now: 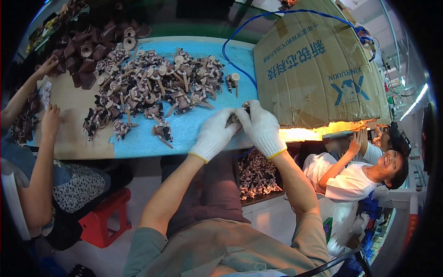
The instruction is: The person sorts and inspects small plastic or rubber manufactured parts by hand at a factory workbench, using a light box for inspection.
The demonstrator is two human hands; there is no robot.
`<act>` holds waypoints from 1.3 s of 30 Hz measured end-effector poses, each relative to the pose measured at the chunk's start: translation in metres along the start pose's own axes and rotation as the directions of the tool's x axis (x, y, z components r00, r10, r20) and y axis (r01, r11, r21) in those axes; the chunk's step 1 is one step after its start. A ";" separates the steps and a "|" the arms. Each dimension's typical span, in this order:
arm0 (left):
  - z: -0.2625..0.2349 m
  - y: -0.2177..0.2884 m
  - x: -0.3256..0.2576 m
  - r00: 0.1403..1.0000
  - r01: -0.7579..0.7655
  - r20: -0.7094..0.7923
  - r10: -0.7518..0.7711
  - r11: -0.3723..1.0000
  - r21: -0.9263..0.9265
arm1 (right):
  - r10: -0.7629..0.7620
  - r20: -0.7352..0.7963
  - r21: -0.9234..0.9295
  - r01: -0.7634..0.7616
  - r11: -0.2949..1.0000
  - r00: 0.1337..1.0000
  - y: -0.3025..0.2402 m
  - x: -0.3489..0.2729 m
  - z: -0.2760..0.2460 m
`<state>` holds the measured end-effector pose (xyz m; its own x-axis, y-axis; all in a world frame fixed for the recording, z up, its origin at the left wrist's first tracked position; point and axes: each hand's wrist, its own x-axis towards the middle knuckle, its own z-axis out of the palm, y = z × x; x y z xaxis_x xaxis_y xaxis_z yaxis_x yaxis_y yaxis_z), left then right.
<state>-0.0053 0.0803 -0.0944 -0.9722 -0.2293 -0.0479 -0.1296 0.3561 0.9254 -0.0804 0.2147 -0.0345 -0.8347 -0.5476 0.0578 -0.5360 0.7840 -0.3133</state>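
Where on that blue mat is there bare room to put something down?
The blue mat is bare along its near edge, between the pile of small brown parts and the gloved left hand. Another bare strip lies between the pile and the cardboard box, under the blue cable. The mat's far left is crowded.

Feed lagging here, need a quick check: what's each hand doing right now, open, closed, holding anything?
Left hand: gloved, closed on a small dark part at the blue mat's edge.
Right hand: gloved, fingers pinching the same part.
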 end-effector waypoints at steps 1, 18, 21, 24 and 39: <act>-0.001 0.000 0.000 1.000 0.019 0.017 -0.019 1.000 -0.001 | -0.001 0.002 -0.005 0.001 1.000 1.000 -0.002 0.001 0.000; 0.019 0.026 0.017 0.977 -0.185 -0.176 0.117 0.874 -0.449 | -0.199 0.151 -0.411 0.244 0.878 0.968 0.003 0.000 0.023; 0.023 -0.010 0.042 0.966 -0.248 -0.182 0.184 0.861 -0.444 | -0.236 0.122 -0.552 0.263 0.791 0.964 -0.004 0.008 0.027; 0.008 0.002 0.019 0.933 -0.304 -0.298 0.203 0.887 -0.347 | -0.234 0.190 -0.341 0.287 0.895 0.954 -0.001 0.009 0.008; -0.042 0.072 0.076 0.828 -0.430 -0.030 0.560 0.669 0.606 | 0.327 -0.230 0.567 -0.147 0.810 0.916 -0.014 -0.012 -0.014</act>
<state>-0.0805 0.0507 -0.0156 -0.8719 -0.0178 0.4894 0.2131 0.8860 0.4118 -0.0649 0.2140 -0.0174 -0.9694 -0.1781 0.1690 -0.2405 0.5497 -0.8000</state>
